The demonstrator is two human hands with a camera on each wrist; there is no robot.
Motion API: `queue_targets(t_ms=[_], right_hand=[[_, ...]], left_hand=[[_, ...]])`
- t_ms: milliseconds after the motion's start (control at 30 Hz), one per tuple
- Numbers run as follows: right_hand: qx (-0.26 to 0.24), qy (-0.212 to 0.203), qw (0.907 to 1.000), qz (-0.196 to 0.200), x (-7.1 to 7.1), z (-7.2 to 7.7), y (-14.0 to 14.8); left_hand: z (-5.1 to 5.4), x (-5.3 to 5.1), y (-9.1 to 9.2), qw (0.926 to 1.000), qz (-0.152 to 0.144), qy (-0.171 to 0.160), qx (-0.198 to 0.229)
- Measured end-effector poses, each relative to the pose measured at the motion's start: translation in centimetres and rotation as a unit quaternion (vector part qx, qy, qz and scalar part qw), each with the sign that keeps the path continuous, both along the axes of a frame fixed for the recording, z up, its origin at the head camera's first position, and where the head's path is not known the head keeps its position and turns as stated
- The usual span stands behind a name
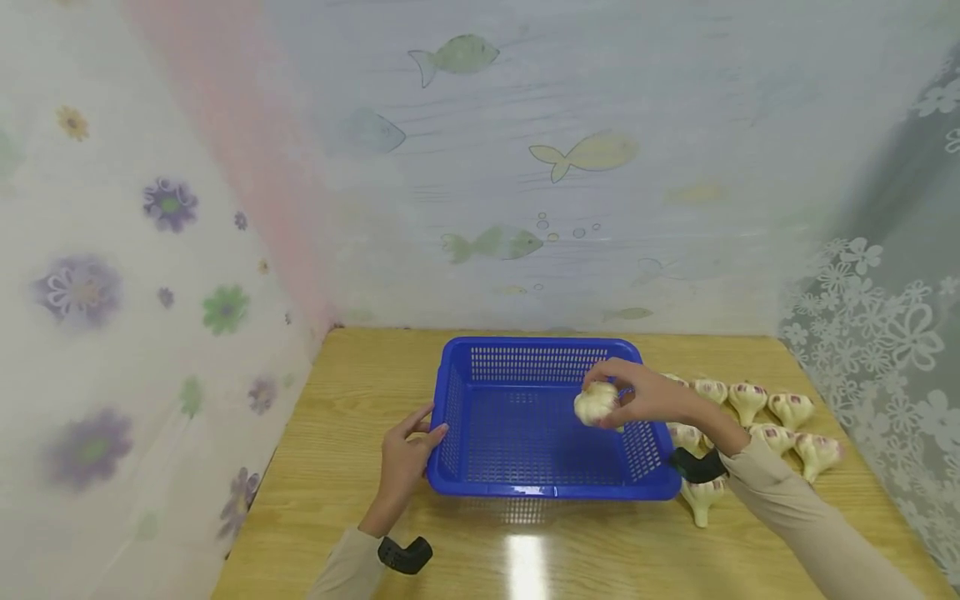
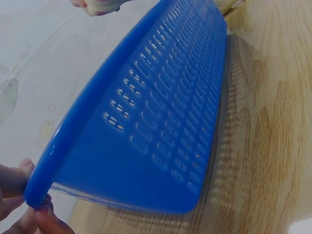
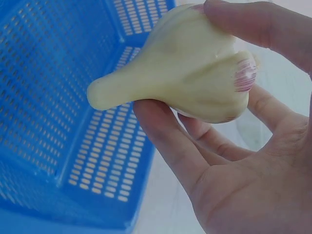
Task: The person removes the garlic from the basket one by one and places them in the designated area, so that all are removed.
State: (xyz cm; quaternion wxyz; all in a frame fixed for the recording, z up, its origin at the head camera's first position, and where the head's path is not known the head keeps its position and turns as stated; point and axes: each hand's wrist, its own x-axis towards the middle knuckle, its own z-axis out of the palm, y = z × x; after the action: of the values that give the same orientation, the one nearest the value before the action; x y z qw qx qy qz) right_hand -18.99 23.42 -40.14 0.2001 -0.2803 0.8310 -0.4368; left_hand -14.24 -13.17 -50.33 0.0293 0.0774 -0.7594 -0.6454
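Observation:
A blue plastic basket (image 1: 517,433) with slotted walls stands on the wooden table, and no items show on its floor. At its left side my left hand (image 1: 405,457) holds the rim (image 2: 73,131), with fingers on both sides of it in the left wrist view. Over the basket's right part, my right hand (image 1: 651,397) grips a garlic bulb (image 1: 596,404) between thumb and fingers. Seen from the right wrist, this pale garlic bulb (image 3: 190,63) has a purple-striped patch, and its stem points towards the basket.
Several more garlic bulbs (image 1: 772,437) lie on the table to the right of the basket, some partly hidden behind my right arm. Walls with painted fish and flowers border the wooden table (image 1: 360,375) at the back and left. A patterned panel (image 1: 885,325) stands on the right.

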Motion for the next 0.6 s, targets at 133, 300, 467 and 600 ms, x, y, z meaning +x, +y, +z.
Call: queue_targets(t_ms=[133,300,467,600], right_hand=[[-0.002,-0.006,0.9999,-0.015,0.6,0.3,1.1],[-0.006,-0.022,0.9992,-0.032,1.6,0.5,2.6],[-0.002,-0.015,0.9984,-0.054,2.7,0.6,4.4],[-0.001,-0.001,0.9981,-0.062,3.4,0.5,5.3]], left_hand=[[-0.2,0.0,0.0,1.0000,-0.001,-0.003,-0.004],[-0.3,0.1,0.0,0.9999,0.006,-0.012,-0.009],[-0.4,0.1,-0.1,0.9999,0.001,0.000,-0.010],[-0.3,0.1,-0.3,0.9999,-0.004,0.008,-0.010]])
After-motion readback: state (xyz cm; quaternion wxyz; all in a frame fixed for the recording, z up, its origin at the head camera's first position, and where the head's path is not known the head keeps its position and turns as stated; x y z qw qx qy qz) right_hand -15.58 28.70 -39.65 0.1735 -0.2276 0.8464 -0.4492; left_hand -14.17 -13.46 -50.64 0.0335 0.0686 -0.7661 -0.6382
